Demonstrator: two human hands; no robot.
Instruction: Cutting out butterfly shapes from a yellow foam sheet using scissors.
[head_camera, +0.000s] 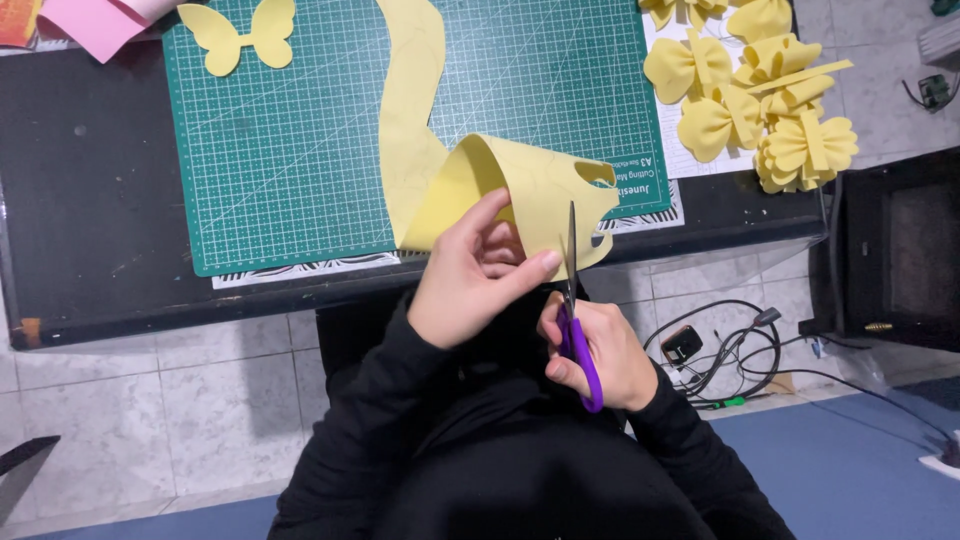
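Surface: black tabletop (90, 200) seen from above, pale tiled floor below it, blue mat at 5 o'clock
Far left, 11 o'clock: pink sheet (90, 22) lying over the table's back edge
Cutting mat (290, 170): green, gridded, flat on the table, a zebra-patterned sheet showing under its near edge
Butterfly cutout (240, 35): yellow, flat on the mat's 11 o'clock corner, well apart from the hands
Foam sheet (500, 185): yellow, a long strip running up the mat toward 12 o'clock, its near end curled over into a loop at frame centre; a notch is cut out of the loop's right edge
Left hand (470, 280): closed on the curled end of the foam sheet, thumb on the outside, fingers tucked inside the curl
Scissors (575, 300): purple handles, blades pointing to 12 o'clock, tips overlapping the lower right edge of the foam; how far the blades are parted I cannot tell
Right hand (600, 350): gripping the scissor handles, fingers through the loops, just at 4 o'clock of the left hand
Sleeves: both black
Bows (770, 110): a heap of yellow foam bows on white paper, 1 o'clock, beside the mat
Cables (720, 350): dark tangle with a small adapter on the floor, 4 o'clock
Cabinet (900, 250): dark, at 3 o'clock
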